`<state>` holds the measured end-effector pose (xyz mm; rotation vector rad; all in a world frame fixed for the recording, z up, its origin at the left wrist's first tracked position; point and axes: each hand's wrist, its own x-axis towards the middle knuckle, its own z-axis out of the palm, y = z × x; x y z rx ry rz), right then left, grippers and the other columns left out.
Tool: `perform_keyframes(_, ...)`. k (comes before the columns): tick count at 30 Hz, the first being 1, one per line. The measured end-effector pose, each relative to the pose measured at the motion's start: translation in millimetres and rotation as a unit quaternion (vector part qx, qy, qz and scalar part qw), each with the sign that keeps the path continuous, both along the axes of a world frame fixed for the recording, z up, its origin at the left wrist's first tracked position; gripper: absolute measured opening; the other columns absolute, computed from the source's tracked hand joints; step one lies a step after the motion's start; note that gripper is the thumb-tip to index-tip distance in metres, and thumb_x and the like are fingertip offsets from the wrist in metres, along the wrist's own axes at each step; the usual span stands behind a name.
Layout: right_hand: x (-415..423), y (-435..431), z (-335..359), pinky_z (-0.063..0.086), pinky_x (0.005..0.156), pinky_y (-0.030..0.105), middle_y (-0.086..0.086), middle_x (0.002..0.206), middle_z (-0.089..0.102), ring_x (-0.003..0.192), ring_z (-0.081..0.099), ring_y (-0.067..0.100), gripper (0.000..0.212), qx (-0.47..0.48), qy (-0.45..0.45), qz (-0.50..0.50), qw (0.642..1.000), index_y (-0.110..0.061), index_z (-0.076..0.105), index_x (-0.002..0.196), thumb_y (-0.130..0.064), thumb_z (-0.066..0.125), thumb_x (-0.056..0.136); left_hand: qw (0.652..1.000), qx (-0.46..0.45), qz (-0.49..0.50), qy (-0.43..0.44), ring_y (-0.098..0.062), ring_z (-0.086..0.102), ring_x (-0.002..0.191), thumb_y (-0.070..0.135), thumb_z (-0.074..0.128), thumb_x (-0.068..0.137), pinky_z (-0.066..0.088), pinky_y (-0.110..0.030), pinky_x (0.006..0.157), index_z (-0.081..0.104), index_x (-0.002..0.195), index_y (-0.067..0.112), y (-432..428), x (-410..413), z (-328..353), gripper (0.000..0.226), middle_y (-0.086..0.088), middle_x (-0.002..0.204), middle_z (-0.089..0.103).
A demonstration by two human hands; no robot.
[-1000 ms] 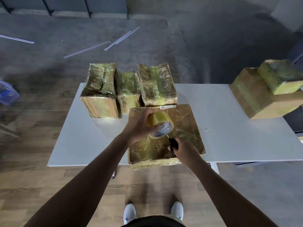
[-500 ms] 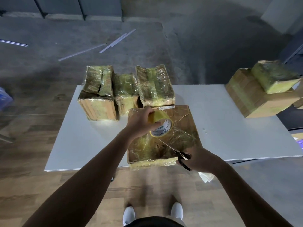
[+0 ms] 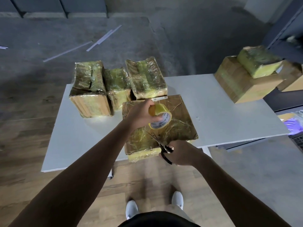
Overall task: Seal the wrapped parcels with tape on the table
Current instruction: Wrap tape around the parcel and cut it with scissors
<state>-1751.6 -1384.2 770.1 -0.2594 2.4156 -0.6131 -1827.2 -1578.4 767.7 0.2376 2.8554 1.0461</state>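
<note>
A flat wrapped parcel (image 3: 180, 115) lies at the near edge of the white table (image 3: 221, 115). Above its middle my left hand (image 3: 141, 113) grips a yellow tape roll (image 3: 161, 117). My right hand (image 3: 182, 153) holds black-handled scissors (image 3: 161, 145) at the parcel's near right corner, blades pointing up-left toward the roll. Three more wrapped parcels stand behind: a left one (image 3: 89, 89), a middle one (image 3: 117, 87) and a right one (image 3: 147, 77).
A cardboard box (image 3: 237, 84) with a small wrapped parcel (image 3: 259, 63) on top sits at the table's far right corner. Thin strips (image 3: 103, 38) lie on the grey floor beyond. My white shoes (image 3: 131, 208) stand on wood flooring below the table edge.
My right hand drew back from the parcel's middle to its near right corner, and the scissors now show with blades aimed at the roll. The left hand kept the roll almost in place.
</note>
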Motion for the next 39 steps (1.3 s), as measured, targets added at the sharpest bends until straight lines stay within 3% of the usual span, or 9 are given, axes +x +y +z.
perform_keyframes(4, 6.7, -5.3, -0.7, 0.053, 0.065, 0.032, 0.013, 0.082, 0.070, 0.065, 0.062, 0.020, 0.044, 0.002, 0.002, -0.018, 1.000, 0.000, 0.060, 0.087, -0.044, 0.061, 0.085, 1.000, 0.000, -0.002, -0.007, -0.013, 0.058, 0.088, 0.046, 0.076, 0.075, 0.045, -0.021, 0.065, 0.052, 0.115, 0.017, 0.7, 2.0, 1.8, 0.056, 0.004, 0.103, 0.059)
perform_keyframes(9, 13.7, -14.3, -2.5, 0.054, 0.070, 0.033, 0.011, 0.088, 0.070, 0.077, 0.069, 0.024, 0.043, 0.013, 0.004, -0.022, 1.000, -0.001, 0.063, 0.092, -0.043, 0.059, 0.087, 1.000, -0.003, 0.007, -0.001, -0.009, 0.052, 0.083, 0.048, 0.077, 0.074, 0.031, -0.016, 0.058, 0.053, 0.114, 0.017, 1.4, 4.2, 3.7, 0.056, 0.007, 0.097, 0.054)
perform_keyframes(16, 15.1, -33.1, -9.0, 0.055, 0.072, 0.032, 0.007, 0.079, 0.070, 0.072, 0.068, 0.022, 0.041, 0.019, 0.006, -0.049, 0.999, -0.008, 0.061, 0.081, -0.049, 0.059, 0.084, 1.000, -0.013, 0.005, 0.000, -0.012, 0.055, 0.090, 0.050, 0.076, 0.074, 0.036, -0.017, 0.063, 0.053, 0.116, 0.018, 2.1, 7.2, 7.6, 0.058, 0.007, 0.102, 0.056)
perform_keyframes(21, 16.2, -43.7, -8.2, 0.048, 0.056, 0.025, 0.003, 0.059, 0.060, 0.061, 0.066, 0.021, 0.038, -0.001, -0.020, -0.081, 0.996, -0.009, 0.057, 0.068, -0.043, 0.057, 0.085, 1.000, -0.013, -0.004, -0.014, -0.015, 0.058, 0.091, 0.050, 0.077, 0.073, 0.050, -0.035, 0.081, 0.053, 0.112, 0.018, 5.6, 8.1, 8.2, 0.056, 0.005, 0.103, 0.059)
perform_keyframes(27, 11.9, -51.8, -7.8, 0.040, 0.042, 0.019, 0.008, 0.068, 0.062, 0.064, 0.069, 0.023, 0.040, -0.019, -0.038, -0.092, 0.995, 0.000, 0.059, 0.095, -0.040, 0.054, 0.091, 1.000, -0.002, -0.006, -0.016, -0.015, 0.058, 0.091, 0.050, 0.077, 0.073, 0.051, -0.038, 0.083, 0.052, 0.111, 0.019, 7.1, 8.3, 7.8, 0.055, 0.004, 0.102, 0.059)
perform_keyframes(30, 10.5, -53.6, -11.0, 0.042, 0.044, 0.020, 0.008, 0.075, 0.066, 0.072, 0.072, 0.024, 0.041, -0.019, -0.034, -0.094, 0.995, -0.002, 0.056, 0.104, -0.041, 0.053, 0.092, 1.000, 0.001, -0.008, -0.020, -0.016, 0.058, 0.091, 0.051, 0.077, 0.073, 0.051, -0.039, 0.083, 0.052, 0.111, 0.019, 7.6, 7.9, 7.9, 0.056, 0.004, 0.102, 0.059)
perform_keyframes(33, 10.3, -53.6, -15.8, 0.044, 0.049, 0.021, 0.007, 0.084, 0.069, 0.070, 0.070, 0.019, 0.040, -0.014, -0.013, -0.086, 0.996, -0.004, 0.057, 0.101, -0.043, 0.056, 0.092, 1.000, 0.000, -0.006, -0.024, -0.016, 0.058, 0.090, 0.052, 0.076, 0.073, 0.050, -0.038, 0.082, 0.051, 0.111, 0.020, 6.8, 6.8, 7.2, 0.056, 0.005, 0.102, 0.058)
perform_keyframes(36, 9.9, -52.1, -22.0, 0.056, 0.066, 0.027, 0.005, 0.082, 0.070, 0.067, 0.071, 0.016, 0.041, -0.018, 0.003, -0.089, 0.996, -0.003, 0.061, 0.100, -0.043, 0.063, 0.089, 1.000, 0.002, -0.007, -0.024, -0.015, 0.057, 0.091, 0.052, 0.076, 0.073, 0.050, -0.037, 0.083, 0.052, 0.112, 0.020, 6.0, 5.4, 6.2, 0.056, 0.005, 0.101, 0.057)
perform_keyframes(39, 8.3, -50.6, -24.5, 0.058, 0.073, 0.031, 0.005, 0.077, 0.071, 0.072, 0.072, 0.018, 0.037, -0.025, 0.014, -0.083, 0.996, -0.004, 0.064, 0.098, -0.040, 0.065, 0.089, 1.000, 0.003, -0.004, -0.025, -0.015, 0.057, 0.092, 0.053, 0.075, 0.074, 0.049, -0.036, 0.082, 0.052, 0.112, 0.019, 5.7, 3.6, 5.1, 0.056, 0.006, 0.101, 0.058)
